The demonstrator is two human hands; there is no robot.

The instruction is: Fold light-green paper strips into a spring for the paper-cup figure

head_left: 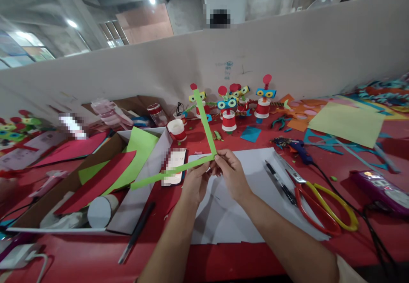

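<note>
Two long green paper strips (204, 117) meet at a corner, one reaching up and away, the other out to the left. My right hand (229, 170) pinches that corner between thumb and fingers. Close beside it, my left hand (200, 178) grips the left-going strip near the same corner. Both hands are above white paper sheets (249, 215) on the red table. A phone (179, 166) lies just left of my left hand, partly behind the strip. To the right of my right hand, a black pen (280, 181) rests on the paper beside large scissors (315, 202) with red and yellow handles.
An open box (140, 208) with coloured paper stands left, a dark pen (137, 232) beside it. Several paper-cup figures (228, 119) line the wall near a red-and-white cup (177, 130). A glue gun (297, 147), paper scraps (348, 121) and a purple device (383, 193) lie right.
</note>
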